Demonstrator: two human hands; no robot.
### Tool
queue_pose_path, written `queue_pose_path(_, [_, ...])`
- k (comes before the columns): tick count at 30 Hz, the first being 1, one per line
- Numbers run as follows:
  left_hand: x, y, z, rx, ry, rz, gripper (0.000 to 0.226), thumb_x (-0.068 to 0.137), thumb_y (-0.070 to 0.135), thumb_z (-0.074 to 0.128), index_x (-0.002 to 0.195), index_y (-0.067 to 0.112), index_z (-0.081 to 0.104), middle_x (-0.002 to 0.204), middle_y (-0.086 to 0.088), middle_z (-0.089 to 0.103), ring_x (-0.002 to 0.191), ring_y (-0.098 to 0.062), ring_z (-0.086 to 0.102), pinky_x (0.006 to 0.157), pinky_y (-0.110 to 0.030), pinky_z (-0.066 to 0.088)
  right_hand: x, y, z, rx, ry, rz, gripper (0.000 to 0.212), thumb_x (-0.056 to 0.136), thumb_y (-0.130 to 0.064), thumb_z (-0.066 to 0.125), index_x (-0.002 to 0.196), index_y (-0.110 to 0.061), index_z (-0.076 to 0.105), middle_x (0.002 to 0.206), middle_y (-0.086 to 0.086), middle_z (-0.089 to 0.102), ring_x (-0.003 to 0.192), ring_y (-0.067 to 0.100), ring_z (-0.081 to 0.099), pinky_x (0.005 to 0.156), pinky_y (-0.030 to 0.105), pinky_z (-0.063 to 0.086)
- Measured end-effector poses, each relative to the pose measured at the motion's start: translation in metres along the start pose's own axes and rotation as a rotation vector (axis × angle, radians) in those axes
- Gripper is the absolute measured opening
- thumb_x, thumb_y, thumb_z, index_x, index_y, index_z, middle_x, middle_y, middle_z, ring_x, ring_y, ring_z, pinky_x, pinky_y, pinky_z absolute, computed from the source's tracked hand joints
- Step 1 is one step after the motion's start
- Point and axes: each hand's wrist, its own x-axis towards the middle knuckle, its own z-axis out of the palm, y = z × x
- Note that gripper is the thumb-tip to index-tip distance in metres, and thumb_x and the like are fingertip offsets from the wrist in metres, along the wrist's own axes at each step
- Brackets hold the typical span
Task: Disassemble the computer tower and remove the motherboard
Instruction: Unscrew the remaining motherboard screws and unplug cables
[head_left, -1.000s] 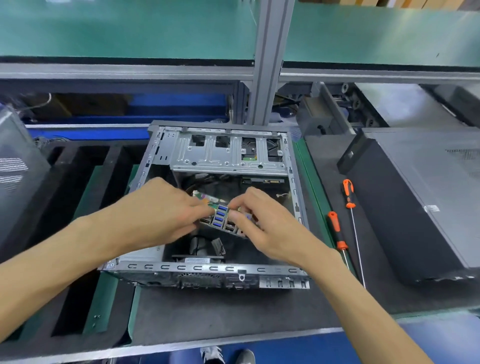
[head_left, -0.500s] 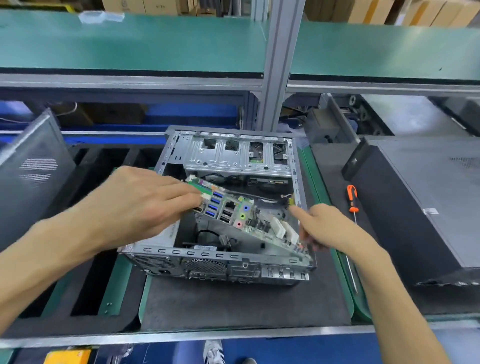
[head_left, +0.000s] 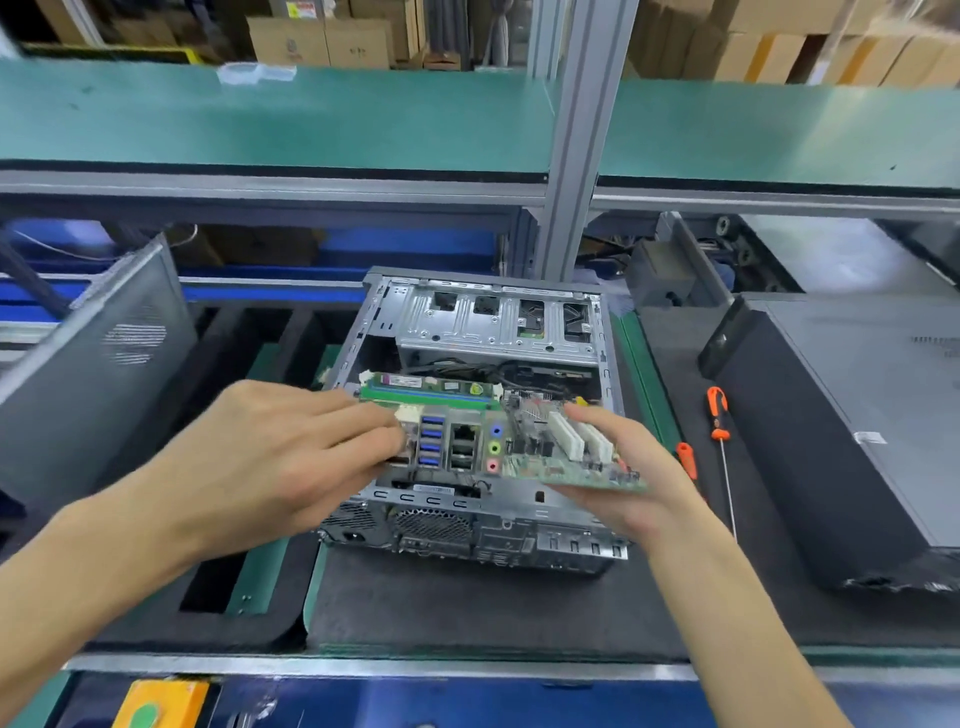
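The open grey computer tower (head_left: 519, 540) lies on its side on a black mat, its drive cage at the far end. The green motherboard (head_left: 524, 447) is held above the open case, with its blue USB ports, coloured audio jacks and white slots facing up and toward me. My left hand (head_left: 291, 447) grips its left edge by the port block. My right hand (head_left: 623, 478) holds its right edge from below, thumb beside the white slots. A memory stick stands along the board's far edge.
Two orange-handled screwdrivers (head_left: 719, 415) lie on the mat right of the case. A black tower (head_left: 841, 431) lies further right. A grey side panel (head_left: 98, 364) leans at the left above black foam slots. A metal post rises behind the case.
The motherboard has come up out of the case and now sits level above it. My right hand moved from the case's right edge to under the board's right side.
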Motion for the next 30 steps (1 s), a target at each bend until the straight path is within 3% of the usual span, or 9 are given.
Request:
queue_pose_path(3, [-0.001,0.007,0.0,-0.071,-0.023,0.022,0.013,0.083,0.028,0.063,0.09,0.019,0.067,0.097,0.004,0.067,0.079,-0.019,0.067,0.053,-0.035,0.055,-0.004,0.006,-0.009,-0.175,0.049,-0.02,0.009,0.086,-0.029,0.074,0.093,-0.029,0.08,0.098,-0.007,0.074,0.083,0.014,0.071,0.054,0.029,0.055])
queue_pose_path(5, [-0.002,0.011,0.004,-0.12,-0.082,0.056,0.014,0.08,0.031,0.064,0.087,0.02,0.064,0.096,0.006,0.065,0.076,-0.019,0.065,0.05,-0.034,0.052,-0.002,0.008,-0.014,-0.15,-0.011,-0.04,0.033,0.093,-0.026,0.067,0.062,-0.028,0.079,0.064,-0.009,0.073,0.052,0.007,0.069,0.038,0.023,0.051])
queue_pose_path(7, [-0.004,0.013,0.009,-0.158,-0.139,0.058,0.02,0.074,0.034,0.071,0.085,0.02,0.062,0.095,0.006,0.063,0.074,-0.017,0.062,0.048,-0.032,0.051,-0.004,0.011,-0.012,-0.149,0.034,-0.05,0.036,0.094,-0.025,0.066,0.06,-0.026,0.076,0.052,-0.011,0.068,0.039,0.002,0.062,0.03,0.021,0.045])
queue_pose_path(10, [-0.01,0.012,0.018,-0.246,-0.187,0.029,0.033,0.073,0.052,0.073,0.089,0.027,0.057,0.098,0.011,0.058,0.077,-0.011,0.056,0.053,-0.026,0.049,-0.001,0.022,-0.013,-0.215,0.095,-0.057,0.01,0.088,-0.035,0.072,0.094,-0.026,0.073,0.078,-0.009,0.077,0.064,0.005,0.072,0.043,0.02,0.051])
queue_pose_path(15, [-0.029,-0.004,0.03,-0.53,-0.223,-0.426,0.054,0.069,0.094,0.042,0.1,0.05,0.045,0.105,0.032,0.052,0.089,0.01,0.056,0.07,-0.017,0.047,-0.002,0.045,-0.01,-0.277,0.121,-0.084,0.067,0.069,-0.042,0.079,0.13,-0.016,0.066,0.131,0.0,0.065,0.118,0.016,0.062,0.096,0.036,0.052])
queue_pose_path(18, [-0.032,-0.023,0.055,-0.554,-0.338,-0.849,0.053,0.072,0.085,0.029,0.092,0.038,0.043,0.082,0.012,0.062,0.068,-0.001,0.061,0.063,-0.025,0.05,-0.009,0.052,-0.001,-0.284,0.123,-0.131,0.061,0.057,-0.049,0.076,0.114,-0.028,0.069,0.118,-0.019,0.06,0.103,-0.007,0.05,0.081,0.021,0.04])
queue_pose_path(23, [-0.024,-0.038,0.084,-0.77,-0.56,-1.005,0.074,0.07,0.084,0.036,0.105,0.02,0.049,0.07,-0.009,0.06,0.058,-0.018,0.065,0.065,-0.034,0.054,-0.009,0.062,0.001,-0.268,0.095,-0.164,0.039,0.068,-0.044,0.07,0.105,-0.032,0.068,0.085,-0.035,0.071,0.077,-0.023,0.059,0.069,0.008,0.04])
queue_pose_path(27, [-0.017,-0.042,0.09,-1.108,-0.455,-1.152,0.062,0.078,0.06,0.071,0.111,0.012,0.051,0.086,-0.004,0.055,0.063,-0.018,0.057,0.055,-0.032,0.049,-0.012,0.066,0.003,-0.252,0.157,-0.158,0.042,0.083,-0.039,0.07,0.123,-0.031,0.065,0.122,-0.029,0.051,0.113,-0.007,0.043,0.114,0.035,0.025])
queue_pose_path(30, [-0.016,-0.051,0.086,-1.247,-0.269,-1.16,0.057,0.07,0.052,0.081,0.093,0.007,0.056,0.082,-0.009,0.056,0.075,-0.023,0.051,0.069,-0.035,0.038,-0.015,0.067,0.006,-0.263,0.196,-0.144,0.025,0.086,-0.042,0.069,0.11,-0.036,0.066,0.125,-0.022,0.049,0.117,0.0,0.044,0.103,0.031,0.034])
